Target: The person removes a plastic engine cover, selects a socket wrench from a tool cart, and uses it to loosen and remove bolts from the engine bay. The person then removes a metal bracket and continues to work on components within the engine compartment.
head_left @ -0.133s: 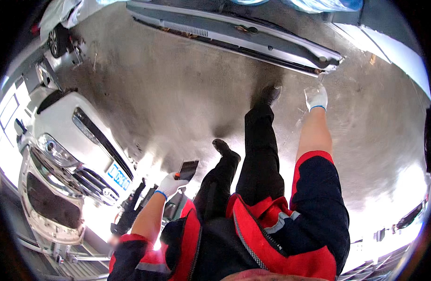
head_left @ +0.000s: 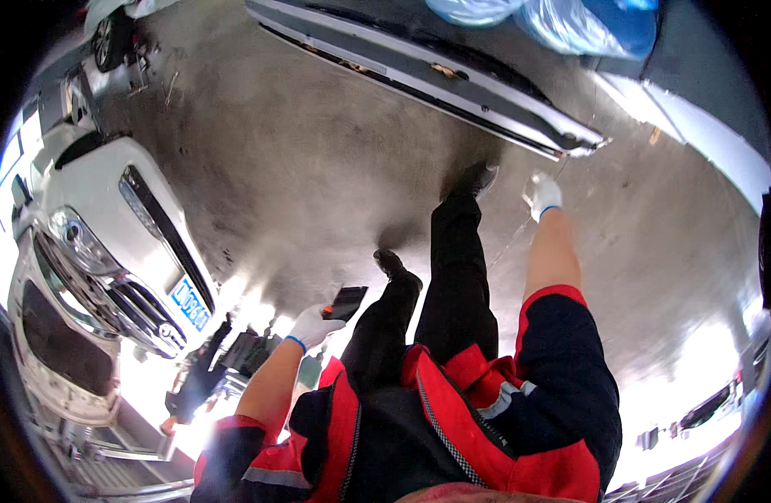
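My left hand (head_left: pixel 315 327), in a white glove with a blue cuff, is closed around a flat, dark rectangular piece (head_left: pixel 347 303) with an orange patch at the gripped end. Its exact kind is unclear. To the right, my right hand (head_left: pixel 542 197), gloved the same way, hangs over the floor with thumb and fingers apart and nothing visible in it. Just beyond that hand is the near end of a long grey car panel (head_left: pixel 419 86) with a black strip along its edge. The hand does not touch it.
At left stands a white car (head_left: pixel 117 193) with its hood raised. A dark-clothed person (head_left: pixel 197 373) is beside it. Plastic-wrapped blue items (head_left: pixel 582 25) sit beyond the panel's far side. A wheel (head_left: pixel 109 40) shows at far left. My shoes rest on the grey concrete floor.
My right hand has drawn back from the panel's end, toward me and slightly left. The left hand still grips the dark piece, now a little farther right. The whole view has shifted slightly.
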`<state>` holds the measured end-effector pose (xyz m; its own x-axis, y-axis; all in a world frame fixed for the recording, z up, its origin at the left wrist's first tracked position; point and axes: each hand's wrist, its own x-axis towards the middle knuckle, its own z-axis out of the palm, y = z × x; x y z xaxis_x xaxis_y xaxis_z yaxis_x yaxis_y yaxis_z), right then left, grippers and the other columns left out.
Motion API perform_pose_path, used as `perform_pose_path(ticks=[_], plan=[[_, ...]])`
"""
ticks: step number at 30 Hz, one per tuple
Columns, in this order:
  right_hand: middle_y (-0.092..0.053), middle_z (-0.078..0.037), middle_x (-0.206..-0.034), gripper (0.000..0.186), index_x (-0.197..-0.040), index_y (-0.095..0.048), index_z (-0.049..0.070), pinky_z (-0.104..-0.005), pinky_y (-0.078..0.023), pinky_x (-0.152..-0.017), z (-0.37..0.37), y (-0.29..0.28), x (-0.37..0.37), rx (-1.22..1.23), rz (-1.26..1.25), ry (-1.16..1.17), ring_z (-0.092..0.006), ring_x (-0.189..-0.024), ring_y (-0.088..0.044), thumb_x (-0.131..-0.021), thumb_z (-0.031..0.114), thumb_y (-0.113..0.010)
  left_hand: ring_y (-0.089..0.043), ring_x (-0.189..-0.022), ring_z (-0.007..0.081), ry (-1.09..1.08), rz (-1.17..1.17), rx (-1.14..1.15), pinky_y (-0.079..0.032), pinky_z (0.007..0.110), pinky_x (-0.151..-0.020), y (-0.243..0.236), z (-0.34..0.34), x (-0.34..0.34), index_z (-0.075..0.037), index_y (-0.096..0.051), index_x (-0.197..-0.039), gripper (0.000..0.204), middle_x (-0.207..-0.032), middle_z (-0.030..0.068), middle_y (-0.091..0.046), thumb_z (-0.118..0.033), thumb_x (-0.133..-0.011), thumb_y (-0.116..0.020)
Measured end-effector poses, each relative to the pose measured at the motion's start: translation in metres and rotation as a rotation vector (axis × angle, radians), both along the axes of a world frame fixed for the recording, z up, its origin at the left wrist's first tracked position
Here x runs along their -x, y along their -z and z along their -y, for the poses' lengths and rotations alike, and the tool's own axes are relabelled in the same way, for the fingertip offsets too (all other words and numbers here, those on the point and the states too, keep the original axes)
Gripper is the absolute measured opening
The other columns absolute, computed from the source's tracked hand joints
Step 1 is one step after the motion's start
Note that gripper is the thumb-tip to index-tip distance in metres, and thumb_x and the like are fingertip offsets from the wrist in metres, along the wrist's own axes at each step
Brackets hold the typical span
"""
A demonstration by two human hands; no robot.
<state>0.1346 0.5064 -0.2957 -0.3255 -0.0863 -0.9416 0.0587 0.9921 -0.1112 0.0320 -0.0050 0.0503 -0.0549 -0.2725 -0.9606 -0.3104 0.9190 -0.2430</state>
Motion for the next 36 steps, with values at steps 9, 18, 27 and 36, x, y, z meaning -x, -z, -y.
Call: perform_pose_path(ticks=[9, 18, 27, 36], plan=[[-0.07, -0.027, -0.115, 0.038, -0.107, -0.071, 0.0, -0.0558, -0.045, -0.102, 0.099, -0.078, 0.04, 0.306, -0.288, 0.294, -0.0468, -0.114, -0.062, -0.094, 0.031, -0.054, -0.07, -0.095, 0.0313, -0.177, -0.207, -0.288, -0.054, 0.04, -0.088, -0.027, 0.025, -0.029, -0.006, -0.071, -0.118, 0.055, -0.105, 0.0172, -0.075, -0.042, -0.078, -0.078], [-0.058, -0.004, -0.072, 0.019, -0.089, -0.061, 0.014, -0.0399, -0.04, -0.05, 0.218, -0.202, 0.141, 0.459, -0.193, 0.988, -0.0215, -0.058, -0.054, -0.097, 0.032, -0.06, -0.071, -0.103, 0.0315, -0.173, -0.628, -0.428, -0.054, 0.041, -0.09, -0.079, 0.216, -0.036, -0.01, -0.071, -0.122, 0.055, -0.109, 0.0183, -0.075, -0.04, -0.076, -0.074], [-0.069, -0.009, -0.12, 0.042, -0.138, -0.057, 0.009, -0.0361, -0.056, -0.093, 0.571, -0.529, 0.24, 1.231, 0.487, 0.826, -0.0176, -0.102, -0.068, -0.105, 0.034, -0.061, -0.063, -0.067, 0.0108, -1.552, -1.011, -0.944, -0.047, 0.026, -0.053, -0.227, 0.337, -0.029, -0.007, -0.065, -0.117, 0.033, -0.089, 0.005, -0.071, -0.033, -0.098, -0.072], [-0.074, -0.001, -0.102, 0.023, -0.12, -0.07, 0.007, -0.029, -0.057, -0.08, 0.725, -0.555, 0.22, 1.274, 0.296, 0.761, -0.0105, -0.087, -0.069, -0.101, 0.019, -0.066, -0.066, -0.078, 0.0127, -1.511, -1.364, -0.62, -0.052, 0.027, -0.068, -0.242, 0.364, -0.025, -0.002, -0.065, -0.118, 0.033, -0.098, 0.005, -0.072, -0.032, -0.106, -0.058]])
